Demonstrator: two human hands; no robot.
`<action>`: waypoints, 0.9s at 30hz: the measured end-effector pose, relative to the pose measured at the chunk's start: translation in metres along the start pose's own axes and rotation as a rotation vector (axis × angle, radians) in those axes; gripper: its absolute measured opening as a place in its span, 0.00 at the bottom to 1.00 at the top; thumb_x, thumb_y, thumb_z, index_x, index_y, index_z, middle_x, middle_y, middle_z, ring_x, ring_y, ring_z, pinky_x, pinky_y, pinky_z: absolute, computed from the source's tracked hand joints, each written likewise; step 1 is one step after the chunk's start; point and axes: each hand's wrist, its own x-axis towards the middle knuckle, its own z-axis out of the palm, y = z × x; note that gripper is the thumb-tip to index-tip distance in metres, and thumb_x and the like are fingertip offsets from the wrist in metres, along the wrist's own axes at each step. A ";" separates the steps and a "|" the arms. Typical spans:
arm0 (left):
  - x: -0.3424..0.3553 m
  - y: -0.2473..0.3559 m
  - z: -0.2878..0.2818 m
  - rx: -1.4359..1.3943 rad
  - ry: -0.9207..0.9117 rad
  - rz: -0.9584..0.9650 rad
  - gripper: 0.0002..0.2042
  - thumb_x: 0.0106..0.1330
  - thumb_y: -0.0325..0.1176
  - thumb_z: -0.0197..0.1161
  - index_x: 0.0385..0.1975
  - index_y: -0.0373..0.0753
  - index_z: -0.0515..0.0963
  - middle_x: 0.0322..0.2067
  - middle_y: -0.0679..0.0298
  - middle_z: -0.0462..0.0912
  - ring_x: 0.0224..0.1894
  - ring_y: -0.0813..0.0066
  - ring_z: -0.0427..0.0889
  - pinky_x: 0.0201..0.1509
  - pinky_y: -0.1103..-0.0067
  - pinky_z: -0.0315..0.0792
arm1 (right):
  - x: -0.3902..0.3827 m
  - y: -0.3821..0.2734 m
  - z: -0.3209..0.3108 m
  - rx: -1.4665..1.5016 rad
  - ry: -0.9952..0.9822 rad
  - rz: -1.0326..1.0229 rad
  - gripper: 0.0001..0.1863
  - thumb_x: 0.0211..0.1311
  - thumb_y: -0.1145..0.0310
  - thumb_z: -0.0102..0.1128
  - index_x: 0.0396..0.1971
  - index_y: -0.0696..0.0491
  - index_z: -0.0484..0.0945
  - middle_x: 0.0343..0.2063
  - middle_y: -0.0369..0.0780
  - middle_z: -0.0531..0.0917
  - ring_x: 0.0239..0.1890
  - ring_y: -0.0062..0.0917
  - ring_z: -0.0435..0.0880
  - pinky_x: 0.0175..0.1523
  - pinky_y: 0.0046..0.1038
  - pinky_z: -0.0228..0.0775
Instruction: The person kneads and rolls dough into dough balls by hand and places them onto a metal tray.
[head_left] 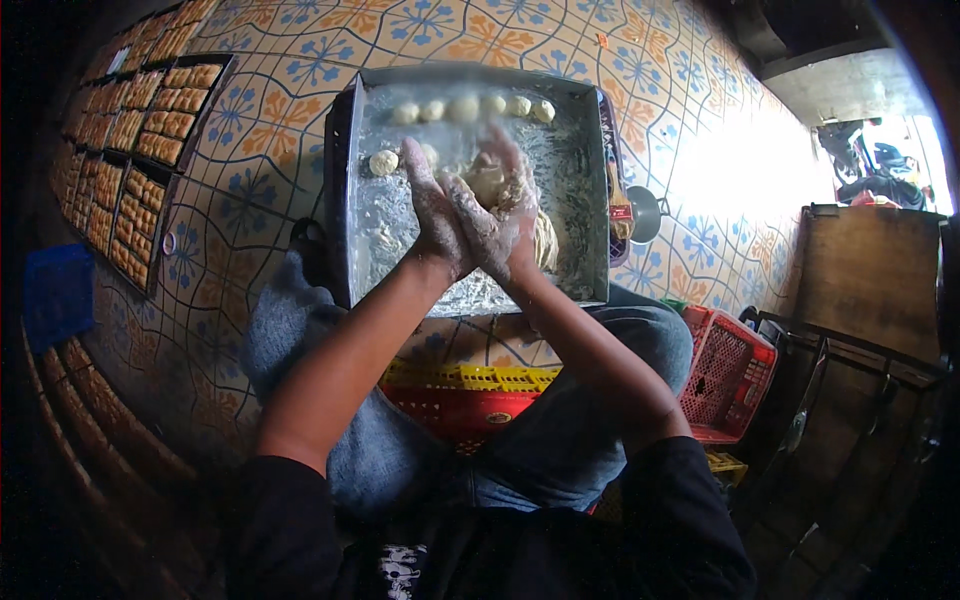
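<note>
Both hands are over a floured metal tray (352, 215), their heels touching and white with flour. My left hand (438, 212) has its fingers stretched out toward the far side. My right hand (505, 215) also has its fingers extended, somewhat blurred. A pale piece of dough (486, 180) shows just beyond the palms; whether it touches them I cannot tell. A larger lump of dough (546, 242) lies beside my right wrist. Several round dough balls (462, 110) line the tray's far side. Another dough ball (383, 162) sits left of my left hand.
Trays of browned pastries (140, 210) lie on the patterned tile floor at left, near a blue crate (58, 295). A brush (620, 205) and a round metal container (648, 213) are right of the tray. Red crates (730, 375) stand near my right knee and beneath the tray.
</note>
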 end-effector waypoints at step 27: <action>-0.001 -0.019 -0.034 0.234 0.093 -0.092 0.58 0.49 0.89 0.43 0.70 0.43 0.62 0.65 0.56 0.71 0.67 0.62 0.70 0.71 0.59 0.64 | 0.063 0.060 -0.055 0.520 0.391 0.204 0.30 0.68 0.57 0.68 0.67 0.49 0.73 0.51 0.43 0.82 0.54 0.29 0.80 0.58 0.29 0.73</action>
